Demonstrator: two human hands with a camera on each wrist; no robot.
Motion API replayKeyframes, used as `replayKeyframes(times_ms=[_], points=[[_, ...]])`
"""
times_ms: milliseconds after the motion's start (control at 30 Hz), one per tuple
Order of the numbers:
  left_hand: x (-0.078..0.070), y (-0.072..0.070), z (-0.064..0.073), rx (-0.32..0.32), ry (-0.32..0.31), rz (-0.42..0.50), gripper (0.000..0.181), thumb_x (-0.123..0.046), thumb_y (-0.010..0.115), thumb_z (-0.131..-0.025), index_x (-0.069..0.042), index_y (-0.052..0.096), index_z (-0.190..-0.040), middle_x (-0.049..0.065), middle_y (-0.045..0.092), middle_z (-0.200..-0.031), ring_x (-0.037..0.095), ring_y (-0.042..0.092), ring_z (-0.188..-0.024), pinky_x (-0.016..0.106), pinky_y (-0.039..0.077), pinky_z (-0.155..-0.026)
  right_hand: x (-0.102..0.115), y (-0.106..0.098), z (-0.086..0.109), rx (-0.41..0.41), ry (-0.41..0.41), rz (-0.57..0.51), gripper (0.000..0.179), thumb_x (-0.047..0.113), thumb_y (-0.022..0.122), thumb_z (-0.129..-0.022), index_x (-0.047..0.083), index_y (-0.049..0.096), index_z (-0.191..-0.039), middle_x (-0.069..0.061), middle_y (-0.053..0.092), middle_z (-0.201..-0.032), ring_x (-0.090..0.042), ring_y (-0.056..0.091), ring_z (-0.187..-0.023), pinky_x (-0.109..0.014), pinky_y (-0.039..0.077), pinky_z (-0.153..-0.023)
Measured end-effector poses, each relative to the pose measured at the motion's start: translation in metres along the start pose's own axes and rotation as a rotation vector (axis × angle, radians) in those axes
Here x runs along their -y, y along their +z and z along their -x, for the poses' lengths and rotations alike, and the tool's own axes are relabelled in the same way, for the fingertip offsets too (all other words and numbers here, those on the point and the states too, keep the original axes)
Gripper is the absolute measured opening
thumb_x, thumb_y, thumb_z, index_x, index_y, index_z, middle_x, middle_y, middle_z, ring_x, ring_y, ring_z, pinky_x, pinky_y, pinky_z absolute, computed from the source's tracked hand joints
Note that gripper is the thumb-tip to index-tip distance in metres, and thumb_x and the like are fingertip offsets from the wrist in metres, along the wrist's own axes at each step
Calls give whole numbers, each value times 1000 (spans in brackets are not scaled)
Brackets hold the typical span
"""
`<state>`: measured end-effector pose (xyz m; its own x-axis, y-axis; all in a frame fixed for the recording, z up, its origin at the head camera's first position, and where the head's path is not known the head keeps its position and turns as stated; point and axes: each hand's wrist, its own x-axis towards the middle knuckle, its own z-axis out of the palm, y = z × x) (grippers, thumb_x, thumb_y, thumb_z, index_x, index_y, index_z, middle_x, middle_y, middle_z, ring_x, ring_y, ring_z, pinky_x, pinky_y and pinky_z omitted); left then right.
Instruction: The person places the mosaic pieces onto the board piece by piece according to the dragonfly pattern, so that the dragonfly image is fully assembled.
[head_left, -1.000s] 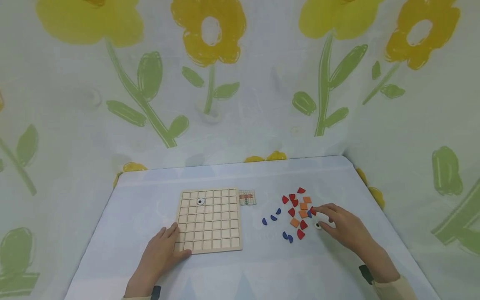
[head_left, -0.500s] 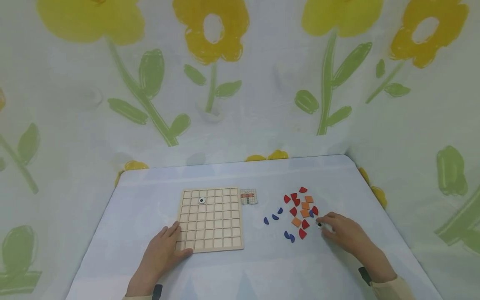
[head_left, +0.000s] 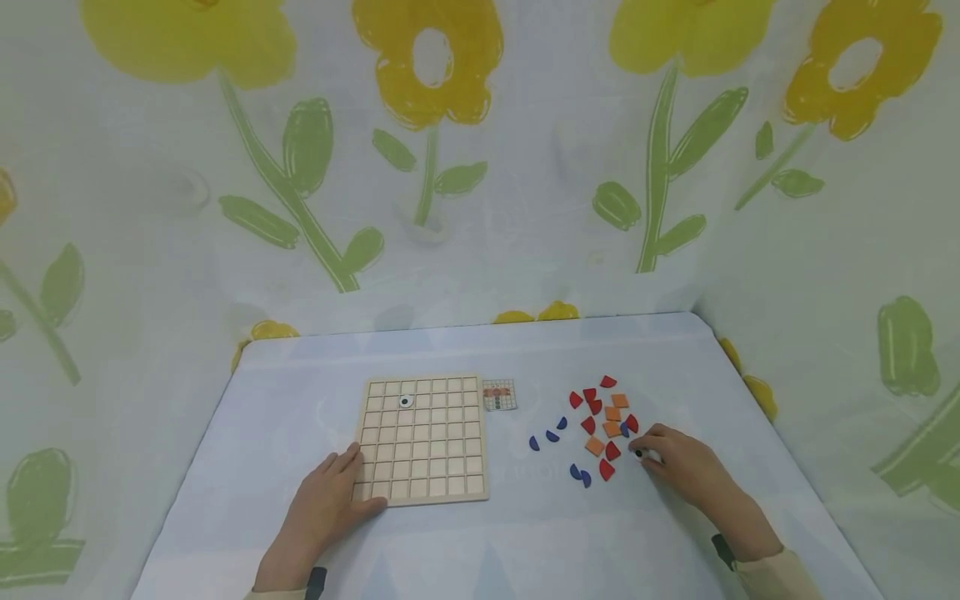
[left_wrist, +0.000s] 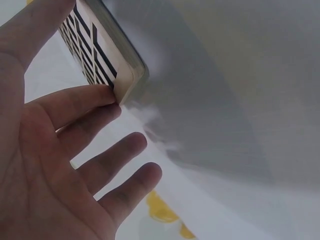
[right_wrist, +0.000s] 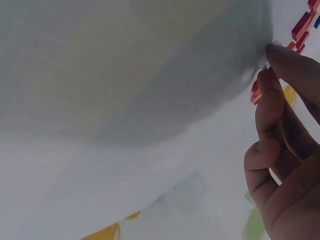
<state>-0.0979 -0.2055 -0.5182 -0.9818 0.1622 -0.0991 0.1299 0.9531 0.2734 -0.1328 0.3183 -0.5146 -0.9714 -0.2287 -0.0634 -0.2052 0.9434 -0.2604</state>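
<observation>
A square wooden grid board (head_left: 431, 451) lies flat on the table, with one white eye tile (head_left: 406, 402) in its upper left part. My left hand (head_left: 321, 505) rests at the board's near left corner, fingers along the left side and thumb at the front edge. Seen from the left wrist, the fingertips touch the board's corner (left_wrist: 129, 82) and the fingers are loosely extended. To the right, my right hand (head_left: 688, 468) pinches a second white eye tile (head_left: 639, 454) between thumb and fingers, low over the table. From the right wrist, most of that tile (right_wrist: 262, 61) is hidden by the fingertips.
Between board and right hand lie scattered red quarter-circle pieces (head_left: 588, 425), blue half-circle pieces (head_left: 552, 436) and orange squares (head_left: 594, 446). A small printed pattern card (head_left: 499, 395) sits against the board's right edge. Flower-printed cloth walls (head_left: 510, 208) surround the table (head_left: 465, 550).
My right hand has come down from beside the red and blue pieces and closed its fingertips on the eye tile. The left hand stays at the board's corner. The view shifts slightly.
</observation>
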Motion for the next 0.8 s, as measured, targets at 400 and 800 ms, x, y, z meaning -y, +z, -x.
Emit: replayKeyframes(times_ms=[400,800], points=[[1,-1,0,3,-12,15,95,-51,83,-79,13,50,-141,27,45,-151,46,45,-136,58,39,-113,1,-3,-3,30,-4,33,24,13,85,-82,18,78,-104,0,69,-98,-24,67,-93,-47,62,-83],[1,-1,1,-5,-12,32,94,-49,83,-79,13,50,-141,27,45,-151,45,45,-136,57,38,-113,1,-2,-6,39,-12,24,23,11,85,-82,17,78,-103,1,68,-96,-22,66,-88,-47,62,-82]])
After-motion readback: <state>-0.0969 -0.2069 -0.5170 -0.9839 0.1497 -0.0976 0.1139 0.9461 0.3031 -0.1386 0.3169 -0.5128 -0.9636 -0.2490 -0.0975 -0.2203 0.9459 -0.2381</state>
